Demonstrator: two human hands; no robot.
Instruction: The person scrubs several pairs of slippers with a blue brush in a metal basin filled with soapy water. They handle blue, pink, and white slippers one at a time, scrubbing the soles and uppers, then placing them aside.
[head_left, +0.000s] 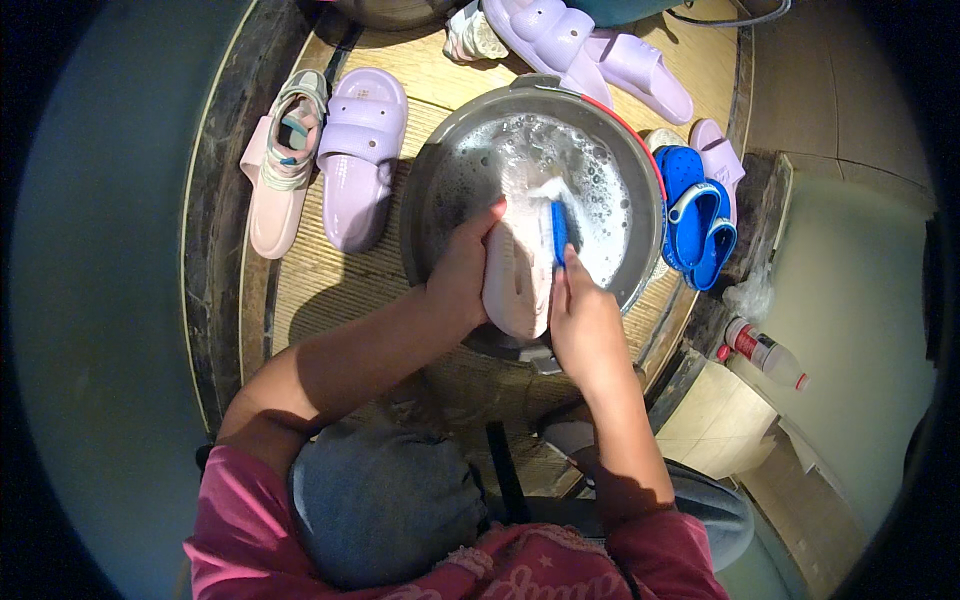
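Note:
A grey basin (420, 202) with a red strip on its rim holds foamy water. Over it, my left hand (466, 262) grips a pale pink shoe or slipper (517, 277) along its left side, with the sole or side turned up. My right hand (589, 315) is closed on the handle of a blue brush (559, 229), whose white bristles lie against the right edge of the footwear. The far end of the footwear and the bristles are blurred, and foam partly covers them.
Left of the basin lie a lilac slipper (352, 202) and a sneaker (300, 112) on a pink slipper (274, 217). Lilac slides (637, 67) lie beyond it. Blue clogs (690, 225) stand at the right, near a plastic bottle (765, 356) lying on the floor.

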